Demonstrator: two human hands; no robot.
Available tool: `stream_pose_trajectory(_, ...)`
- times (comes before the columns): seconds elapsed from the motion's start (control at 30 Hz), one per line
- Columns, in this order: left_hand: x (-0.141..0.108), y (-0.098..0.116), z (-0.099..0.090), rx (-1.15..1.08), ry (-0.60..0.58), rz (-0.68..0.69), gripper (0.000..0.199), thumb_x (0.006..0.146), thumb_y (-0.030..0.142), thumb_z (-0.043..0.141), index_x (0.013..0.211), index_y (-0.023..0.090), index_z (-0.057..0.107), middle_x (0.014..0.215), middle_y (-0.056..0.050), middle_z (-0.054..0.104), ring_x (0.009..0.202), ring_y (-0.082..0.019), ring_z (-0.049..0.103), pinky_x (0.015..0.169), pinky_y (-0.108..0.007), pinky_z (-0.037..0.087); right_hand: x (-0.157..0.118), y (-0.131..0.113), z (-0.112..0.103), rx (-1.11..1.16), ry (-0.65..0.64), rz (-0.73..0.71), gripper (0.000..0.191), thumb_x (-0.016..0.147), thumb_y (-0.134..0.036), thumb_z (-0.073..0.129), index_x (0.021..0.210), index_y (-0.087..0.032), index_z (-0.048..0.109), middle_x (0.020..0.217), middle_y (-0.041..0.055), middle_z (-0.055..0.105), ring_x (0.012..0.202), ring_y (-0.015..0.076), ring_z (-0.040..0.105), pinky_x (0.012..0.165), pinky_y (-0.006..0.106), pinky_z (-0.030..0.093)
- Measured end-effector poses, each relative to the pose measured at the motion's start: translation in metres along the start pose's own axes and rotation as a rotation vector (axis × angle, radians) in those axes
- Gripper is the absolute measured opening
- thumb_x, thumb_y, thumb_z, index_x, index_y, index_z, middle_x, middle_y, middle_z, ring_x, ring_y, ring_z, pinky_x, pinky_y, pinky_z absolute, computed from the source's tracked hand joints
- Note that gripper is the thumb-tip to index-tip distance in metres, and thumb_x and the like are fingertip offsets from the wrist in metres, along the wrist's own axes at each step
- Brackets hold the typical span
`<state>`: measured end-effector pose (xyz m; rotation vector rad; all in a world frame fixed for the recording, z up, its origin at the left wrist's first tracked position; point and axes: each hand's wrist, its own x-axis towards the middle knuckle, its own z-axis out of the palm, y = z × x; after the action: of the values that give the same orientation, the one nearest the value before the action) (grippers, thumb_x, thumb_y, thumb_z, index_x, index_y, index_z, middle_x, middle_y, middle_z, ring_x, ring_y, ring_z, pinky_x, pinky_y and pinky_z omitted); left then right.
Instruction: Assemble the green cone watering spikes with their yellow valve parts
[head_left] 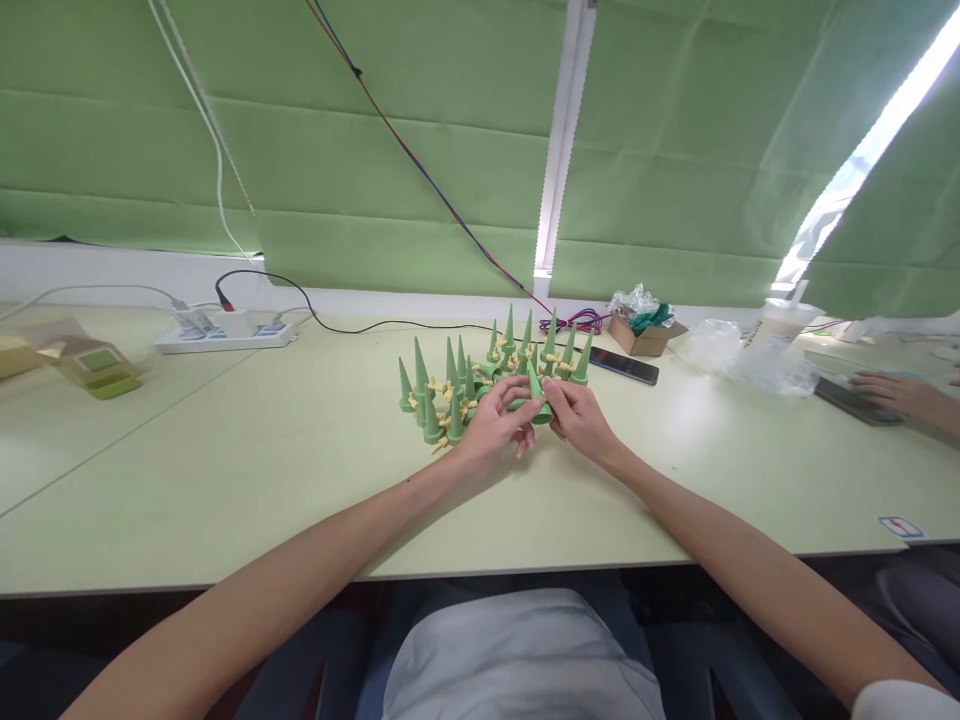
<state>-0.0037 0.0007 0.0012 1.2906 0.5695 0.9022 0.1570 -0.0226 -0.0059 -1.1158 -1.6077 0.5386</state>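
Note:
Between my two hands is a small green cone (535, 380) with a wider round base, its tip pointing up. My left hand (504, 415) grips it from the left, thumb and fingers closed around its lower part. From the other side, my right hand (576, 412) pinches at the same cone; whether a small yellow piece is under those fingertips is hidden. Several more green cones (420, 372) stand upright on the table just behind and left of my hands, with small yellow pieces (452, 388) attached or lying among them.
A dark phone (622, 366) and a cardboard box (646, 335) with crumpled plastic lie behind right. Farther right are a lidded cup (780, 325), a plastic bag, and another person's hand (900, 395) by a dark phone. A power strip (225, 335) and carton (90, 360) sit left.

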Motion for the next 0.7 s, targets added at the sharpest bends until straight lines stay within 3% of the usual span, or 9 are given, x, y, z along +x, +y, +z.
stream_pose_trajectory(0.23,-0.0001,0.0028,0.0008,-0.019,-0.069,-0.054,0.043,0.079,0.042,0.077,0.108,0.018,0.057,0.100,-0.006,0.057,0.054,-0.006,0.057,0.039,-0.021,0.042,0.0001,0.0075,0.0015,-0.005,-0.007,-0.002,0.050,0.096,-0.062,0.040,0.067,-0.022,0.038,0.058,-0.0043,0.031,0.046,0.0099,0.033,0.043,0.025,0.028)
stream_pose_trajectory(0.47,0.0001,0.0006,-0.0014,0.027,-0.153,-0.016,0.041,0.080,0.048,0.074,0.095,0.018,0.051,0.089,0.000,0.052,0.056,-0.007,0.058,0.040,-0.019,0.043,0.0003,0.0077,0.0019,-0.021,-0.027,-0.012,0.050,0.096,-0.063,0.038,0.068,-0.022,0.036,0.060,-0.0040,0.031,0.047,0.0101,0.032,0.043,0.025,0.028)
stream_pose_trajectory(0.7,-0.0009,-0.0016,-0.0020,0.151,-0.156,0.040,0.043,0.081,0.051,0.071,0.097,0.022,0.044,0.082,0.001,0.058,0.049,-0.008,0.058,0.042,-0.022,0.042,0.0002,0.0046,0.0007,-0.054,-0.062,-0.008,0.052,0.096,-0.064,0.036,0.065,-0.023,0.034,0.051,-0.0049,0.032,0.044,0.0108,0.034,0.043,0.026,0.027)
